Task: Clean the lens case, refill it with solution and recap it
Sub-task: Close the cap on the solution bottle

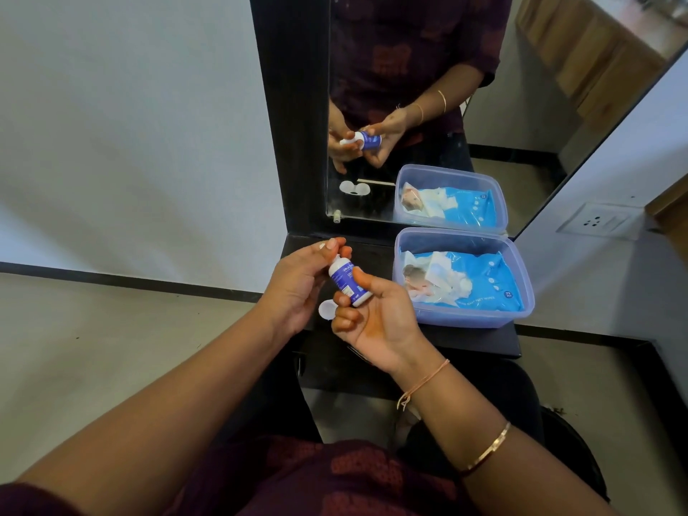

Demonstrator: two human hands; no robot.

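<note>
A: What's in the containers?

B: One clear plastic tub [465,319] stands on the dark table [469,342], at 3 o'clock from the hands. A blue pack of wipes [484,283] lies flat inside it, with a white wipe poking out of its opening. The mirror [409,50] at 12 o'clock repeats the tub.

A: And the solution bottle?

B: The solution bottle [345,284] is held above the table's left end. It is tilted, with its long axis running from the base at 5 o'clock to the white cap end at 11 o'clock.

A: The hands?

B: The left hand [298,288] pinches the cap end between thumb and fingertips. The right hand [376,318] has its fingers wrapped round the blue body and its thumb across the label.

A: Where is the lens case?

B: The lens case [327,310] is on the table at 7 o'clock from the bottle, between the hands. Only one white round shows, and I cannot tell whether it is capped.
</note>
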